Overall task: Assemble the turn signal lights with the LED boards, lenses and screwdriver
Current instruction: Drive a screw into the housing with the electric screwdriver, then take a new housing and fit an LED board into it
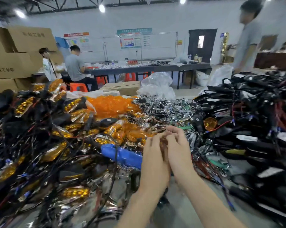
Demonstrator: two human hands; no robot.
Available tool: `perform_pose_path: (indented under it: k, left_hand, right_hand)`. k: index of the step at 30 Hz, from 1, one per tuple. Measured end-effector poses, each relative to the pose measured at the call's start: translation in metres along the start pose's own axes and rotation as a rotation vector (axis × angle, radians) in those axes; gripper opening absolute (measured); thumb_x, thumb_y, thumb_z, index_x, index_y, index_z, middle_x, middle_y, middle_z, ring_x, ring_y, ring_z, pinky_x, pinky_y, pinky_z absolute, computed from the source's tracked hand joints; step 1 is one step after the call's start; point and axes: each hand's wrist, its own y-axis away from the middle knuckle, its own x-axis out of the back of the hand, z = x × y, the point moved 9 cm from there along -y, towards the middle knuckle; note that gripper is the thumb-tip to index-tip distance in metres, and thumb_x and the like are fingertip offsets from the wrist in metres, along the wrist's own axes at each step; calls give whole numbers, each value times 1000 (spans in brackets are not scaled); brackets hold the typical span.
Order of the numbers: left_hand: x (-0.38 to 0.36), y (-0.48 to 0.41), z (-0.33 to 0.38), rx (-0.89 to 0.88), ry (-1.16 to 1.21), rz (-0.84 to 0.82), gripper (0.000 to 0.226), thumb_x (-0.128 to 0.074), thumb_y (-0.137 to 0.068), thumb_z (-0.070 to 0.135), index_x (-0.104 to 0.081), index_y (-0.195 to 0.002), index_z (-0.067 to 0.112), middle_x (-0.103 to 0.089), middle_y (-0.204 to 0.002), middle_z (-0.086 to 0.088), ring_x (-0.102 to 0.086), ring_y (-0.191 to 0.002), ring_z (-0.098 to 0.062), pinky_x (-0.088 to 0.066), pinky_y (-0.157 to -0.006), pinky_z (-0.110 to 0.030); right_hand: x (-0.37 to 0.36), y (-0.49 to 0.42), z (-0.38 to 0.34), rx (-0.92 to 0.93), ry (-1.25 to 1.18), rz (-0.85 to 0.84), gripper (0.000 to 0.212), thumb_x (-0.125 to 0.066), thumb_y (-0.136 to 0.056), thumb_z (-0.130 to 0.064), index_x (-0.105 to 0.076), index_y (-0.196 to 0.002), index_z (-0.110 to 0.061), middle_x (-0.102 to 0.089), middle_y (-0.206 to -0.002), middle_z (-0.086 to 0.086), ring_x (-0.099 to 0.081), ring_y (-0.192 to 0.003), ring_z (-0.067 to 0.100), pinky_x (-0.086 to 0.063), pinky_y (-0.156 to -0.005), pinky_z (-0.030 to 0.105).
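Near centre, left hand (153,155) and right hand (179,145) brought together, fingers curled around a small piece (163,142) pinched between them; brownish, too blurred to name. Below the wrists, a grey strip of counter (176,214). Just left of the hands, lying on the clutter, a blue-handled screwdriver (122,155). Filling the whole left side, a tangled pile of turn signal lights (40,129) with amber faces and black wires. Farther back, a mound of loose orange lenses (109,104), and right beside it a glittering heap of LED boards (163,109) in chrome and green. To the right, stacked high, black housings (254,112), with a single amber lens (209,124) against the stack's left edge. Far behind, cardboard boxes (15,51) at left, seated people (74,65) at another long counter (139,68), and a standing person (249,35) at far right.
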Motion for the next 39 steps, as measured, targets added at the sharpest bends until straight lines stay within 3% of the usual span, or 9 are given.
perform_pose_path:
  k: [3,7,11,15,21,28,33,36,39]
  left_hand:
    - [-38,19,2,-53,-77,-74,42,-54,-97,14,-47,-128,41,-42,-123,24,-47,-112,5,-44,-93,-20]
    - [-77,27,7,-161,-301,-192,45,-55,-92,13,-45,-133,30,-44,-126,13,-48,-114,-10,-44,-99,-31]
    - [-90,31,12,-251,-450,-195,40,-39,-89,27,-46,-129,29,-52,-119,10,-52,-104,-10,-46,-95,-30]
    - [-93,32,9,-257,-464,-193,40,-32,-89,29,-46,-127,30,-56,-114,11,-54,-102,-11,-49,-94,-33]
    - [-92,32,3,-243,-517,-218,38,-30,-92,30,-48,-126,30,-56,-106,13,-55,-95,-8,-52,-91,-34]
    - [-93,33,2,-226,-510,-233,37,-38,-93,29,-54,-127,28,-58,-110,14,-56,-101,-8,-51,-95,-37]
    - [-94,27,5,-214,-456,-189,33,-31,-95,36,-49,-122,35,-54,-105,19,-50,-94,-1,-48,-87,-26]
    - [-104,8,1,-155,-445,-212,32,-29,-97,39,-51,-121,36,-54,-102,21,-49,-91,0,-44,-82,-21]
    - [-121,-21,-6,-87,-487,-249,25,-40,-101,34,-55,-122,30,-60,-108,14,-56,-97,-8,-45,-79,-25]
  right_hand:
    - [50,2,12,48,85,106,30,-46,-103,-10,-61,-107,-36,-67,-107,-10,-66,-96,4,-53,-86,32]
    - [95,2,22,94,150,209,31,-46,-101,-8,-61,-106,-35,-67,-106,-12,-62,-93,-4,-47,-84,26]
    - [115,-7,27,111,168,261,32,-48,-100,-8,-62,-105,-36,-67,-103,-15,-63,-99,1,-47,-88,27]
    - [122,-20,27,149,201,297,34,-48,-99,-6,-61,-105,-37,-67,-108,-12,-63,-105,12,-49,-96,36]
    - [129,-29,31,166,210,318,35,-50,-98,-6,-61,-104,-39,-67,-106,-14,-63,-103,7,-50,-95,35]
    - [138,-31,38,102,153,337,33,-47,-99,-6,-62,-105,-35,-66,-108,-9,-65,-104,18,-50,-99,52]
    - [142,-32,40,56,97,349,31,-48,-98,-7,-62,-103,-34,-67,-105,-8,-65,-103,22,-50,-99,57]
    - [141,-32,42,47,85,353,31,-48,-98,-7,-62,-103,-34,-67,-105,-7,-65,-104,21,-50,-98,56]
    - [143,-34,44,36,67,359,31,-46,-98,-7,-62,-104,-33,-67,-104,-9,-66,-94,8,-53,-96,51]
